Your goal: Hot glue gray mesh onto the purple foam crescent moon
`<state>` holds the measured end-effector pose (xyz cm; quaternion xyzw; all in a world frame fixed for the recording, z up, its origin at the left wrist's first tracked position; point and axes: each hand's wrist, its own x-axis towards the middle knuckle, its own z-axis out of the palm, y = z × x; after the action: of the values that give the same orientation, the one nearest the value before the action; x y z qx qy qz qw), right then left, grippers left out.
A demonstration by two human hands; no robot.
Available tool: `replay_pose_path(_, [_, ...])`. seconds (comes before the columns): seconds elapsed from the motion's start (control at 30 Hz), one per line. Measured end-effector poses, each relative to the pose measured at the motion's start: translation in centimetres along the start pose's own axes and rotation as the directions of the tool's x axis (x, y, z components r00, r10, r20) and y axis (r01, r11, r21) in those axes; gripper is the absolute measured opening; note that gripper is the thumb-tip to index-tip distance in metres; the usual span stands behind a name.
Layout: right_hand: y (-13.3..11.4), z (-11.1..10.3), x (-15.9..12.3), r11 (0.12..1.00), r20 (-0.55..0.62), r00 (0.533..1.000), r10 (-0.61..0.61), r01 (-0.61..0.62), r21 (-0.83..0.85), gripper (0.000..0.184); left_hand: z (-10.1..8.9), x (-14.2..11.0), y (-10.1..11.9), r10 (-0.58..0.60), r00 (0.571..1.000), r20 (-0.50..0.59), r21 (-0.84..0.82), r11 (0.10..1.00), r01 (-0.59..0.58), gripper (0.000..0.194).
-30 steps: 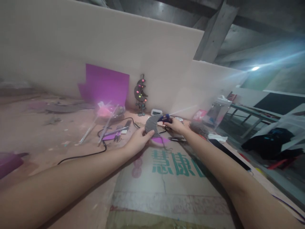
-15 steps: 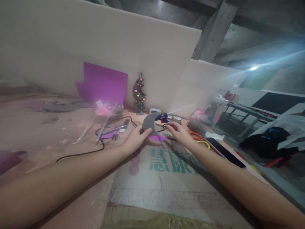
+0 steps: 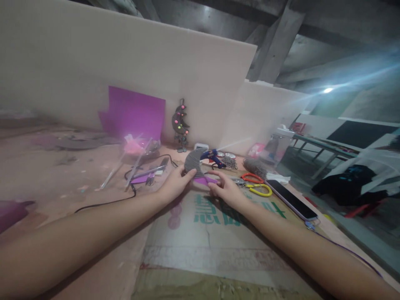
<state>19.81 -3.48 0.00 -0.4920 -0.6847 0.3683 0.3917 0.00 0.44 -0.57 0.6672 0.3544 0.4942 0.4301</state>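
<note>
Okay, clock centre: we took the grey crescent (image 3: pixel 191 162) as the hub, 12 o'clock pointing away from us; it was up off the pink tabletop (image 3: pixel 115 275), its face looking wound with yarn.
Left hand: ours (image 3: pixel 178 183) sat at 7 o'clock, gripping the crescent's lower edge, thumb pressed on the near face, the other fingers mostly hidden behind.
Right hand: ours (image 3: pixel 226 191) sat at 4 o'clock, fingers curled, thumb and index tips a little apart just beside the crescent's lower right; we could not tell whether a strand ran between them.
Purple piece: we saw it (image 3: pixel 202 181) at 5 o'clock, showing between crescent and right hand.
Glue gun: blue one (image 3: pixel 212 156), between 2 and 3 o'clock, its near end partly behind the crescent from our view.
White device: we had it (image 3: pixel 201 146) at 1 o'clock, by the wall.
Bead ornament: dark crescents with coloured beads (image 3: pixel 179 123), upright at 11 o'clock.
Purple sheet: leaning (image 3: pixel 137 112) at 10 o'clock.
Yarn ball: grey, fuzzy (image 3: pixel 254 166), at 3 o'clock.
Looped handles: red and yellow (image 3: pixel 261 191), between 3 and 4 o'clock; we could not tell if one tool or two.
Phone: dark screen up (image 3: pixel 292 201), same bearing, farther out.
Cardboard: printed in green (image 3: pixel 187 225), under our wrists at 6 o'clock.
</note>
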Motion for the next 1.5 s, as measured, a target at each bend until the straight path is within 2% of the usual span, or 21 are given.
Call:
replay_pose_path(0.23, [0.5,-0.7,0.6,0.981,-0.140,0.984,-0.107,0.083,-0.173,0.045,0.1,0.1,-0.2,-0.012,1.000,-0.002,-0.019,1.000,0.012,0.028])
replay_pose_path(0.37, [0.7,-1.5,0.9,0.929,-0.243,0.945,-0.219,0.127,-0.346,0.027,0.1,0.1,-0.4,-0.028,0.999,0.017,-0.014,0.999,0.029,0.030])
replay_pose_path(0.43, [0.9,-1.8,1.0,0.908,-0.238,0.936,-0.257,0.150,-0.392,0.020,0.1,0.2,-0.5,-0.037,0.998,0.040,-0.016,0.999,0.038,0.030])
replay_pose_path(0.57, [1.2,-2.3,1.1,0.883,-0.235,0.925,-0.297,0.173,-0.437,0.020,0.1,0.2,-0.5,-0.035,0.996,0.080,-0.008,0.999,0.036,0.030])
replay_pose_path(0.77, [1.3,-2.3,1.3,0.888,-0.273,0.918,-0.289,0.151,-0.435,0.020,0.3,0.0,-0.1,-0.086,0.983,0.164,-0.004,0.996,0.088,0.029])
replay_pose_path(0.93, [1.6,-2.2,1.6,0.866,-0.221,0.927,-0.304,0.172,-0.470,0.013,0.3,-0.1,0.0,-0.109,0.977,0.181,0.026,0.994,0.106,0.029])
replay_pose_path(1.1, [1.0,-1.9,1.1,0.830,-0.219,0.868,-0.445,0.308,-0.464,0.019,0.3,-0.1,-0.2,-0.101,0.979,0.177,0.022,0.995,0.099,0.031])
replay_pose_path(1.17, [0.6,-1.6,0.6,0.863,-0.214,0.893,-0.396,0.282,-0.420,0.021,0.3,-0.1,-0.2,-0.097,0.978,0.182,0.016,0.995,0.096,0.030])
replay_pose_path(1.27, [0.2,-0.9,-0.1,0.923,-0.122,0.952,-0.282,0.234,-0.304,0.023,0.3,-0.1,-0.1,-0.088,0.979,0.183,0.021,0.996,0.086,0.030])
replay_pose_path(1.37, [0.3,-0.5,-0.2,0.946,-0.032,0.964,-0.265,0.254,-0.202,0.027,0.2,0.0,-0.1,-0.092,0.979,0.180,0.014,0.996,0.091,0.030])
replay_pose_path(1.5, [0.7,-0.5,0.0,0.955,0.025,0.968,-0.250,0.250,-0.157,0.030,0.2,0.1,-0.5,-0.082,0.976,0.204,0.004,0.997,0.083,0.032])
